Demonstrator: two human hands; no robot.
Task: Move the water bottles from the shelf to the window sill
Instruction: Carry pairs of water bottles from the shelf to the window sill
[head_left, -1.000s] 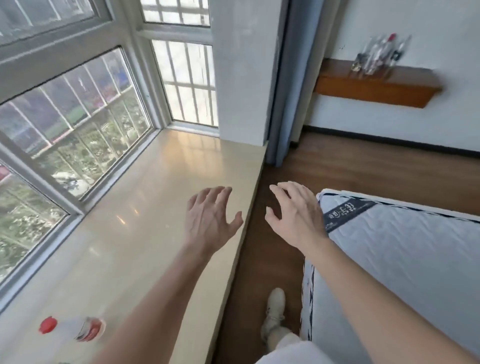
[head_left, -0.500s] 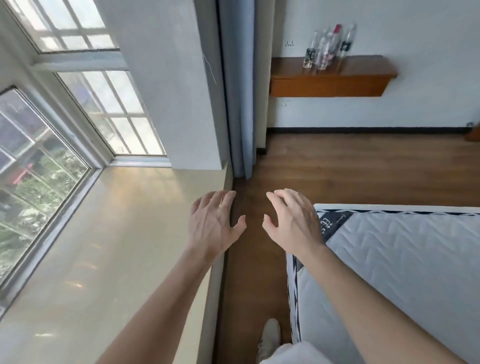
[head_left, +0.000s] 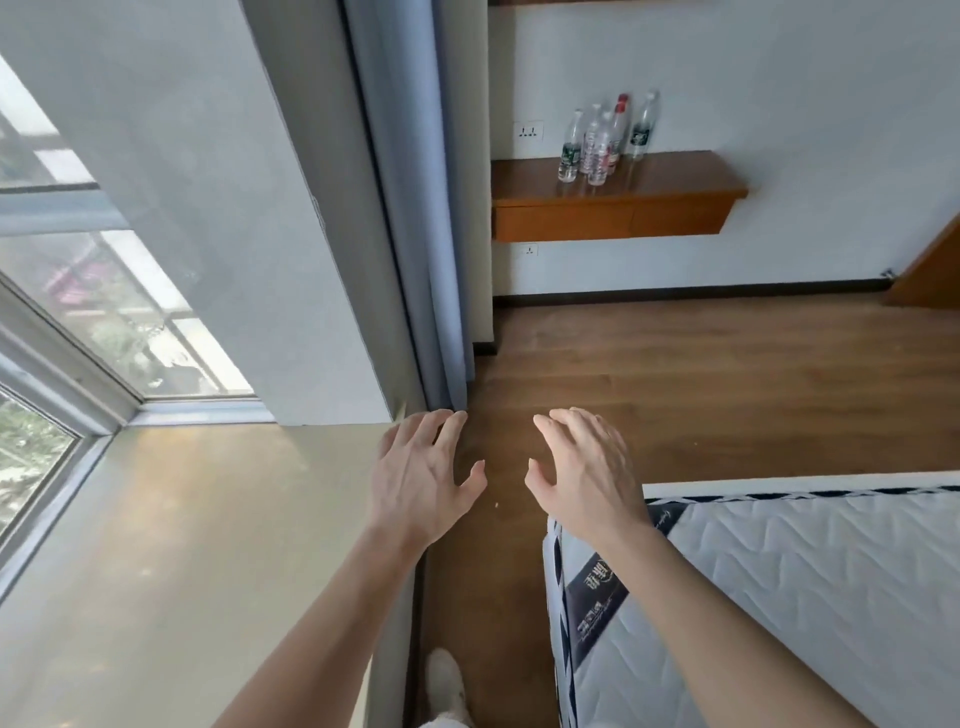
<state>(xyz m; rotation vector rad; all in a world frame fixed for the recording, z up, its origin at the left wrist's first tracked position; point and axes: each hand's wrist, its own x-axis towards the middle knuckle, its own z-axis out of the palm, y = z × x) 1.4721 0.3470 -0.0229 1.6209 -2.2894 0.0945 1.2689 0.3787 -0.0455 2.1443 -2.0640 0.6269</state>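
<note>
Several clear plastic water bottles (head_left: 597, 143) stand upright in a cluster on the left part of a wooden wall shelf (head_left: 613, 208) across the room. One or two have red caps. The beige window sill (head_left: 182, 545) stretches along the left under the windows. My left hand (head_left: 421, 478) hovers over the sill's right edge, fingers spread and empty. My right hand (head_left: 587, 478) hangs beside it over the floor, also spread and empty. Both hands are far from the bottles.
A white quilted mattress (head_left: 805, 597) fills the lower right. A blue-grey curtain (head_left: 415, 208) and a grey wall pillar (head_left: 234, 208) stand between sill and shelf. Wooden floor (head_left: 701, 389) runs to the shelf wall. My shoe (head_left: 444, 680) shows at the bottom.
My view has swung right, away from the sill toward the shelf. The bottle lying on the sill has left the view. Both hands stay open and empty in front of me.
</note>
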